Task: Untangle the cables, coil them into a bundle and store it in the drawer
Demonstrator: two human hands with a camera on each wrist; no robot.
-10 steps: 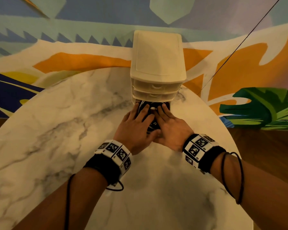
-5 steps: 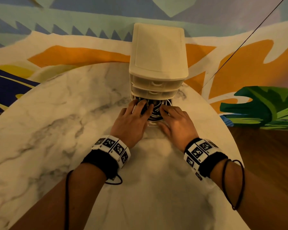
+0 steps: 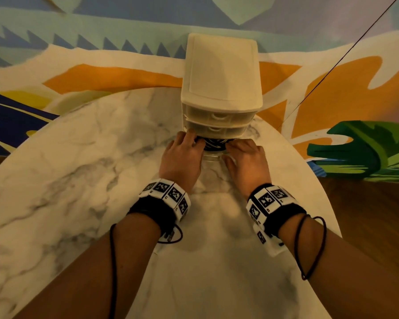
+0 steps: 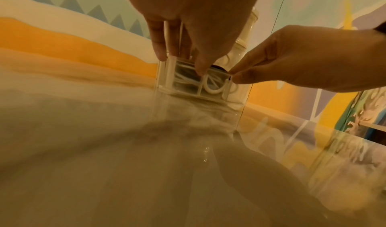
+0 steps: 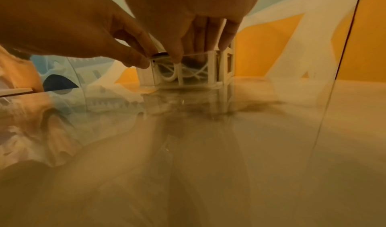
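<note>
A cream three-drawer unit [image 3: 221, 72] stands at the far edge of the marble table [image 3: 78, 180]. Its clear bottom drawer [image 3: 213, 157] sticks out a little, and the black and white cable bundle [image 3: 213, 143] lies inside it. My left hand [image 3: 184, 149] pinches the drawer front at its left corner, thumb on the outside. My right hand [image 3: 242, 150] pinches the right corner the same way. The left wrist view shows white cable loops [image 4: 213, 86] through the clear drawer front [image 4: 188, 88], with my right hand [image 4: 292, 57] beside it. In the right wrist view, the right hand's fingers [image 5: 208, 32] reach over the drawer's rim [image 5: 194, 54].
The two upper drawers [image 3: 217, 116] are closed. A thin dark line [image 3: 332, 65] runs diagonally across the painted wall behind, right of the unit. The table's right edge [image 3: 327, 203] curves close by my right wrist, with wooden floor beyond it.
The bottom drawer has slid most of the way into the unit. Both hands have moved forward with it, off the cables and onto the drawer front.
</note>
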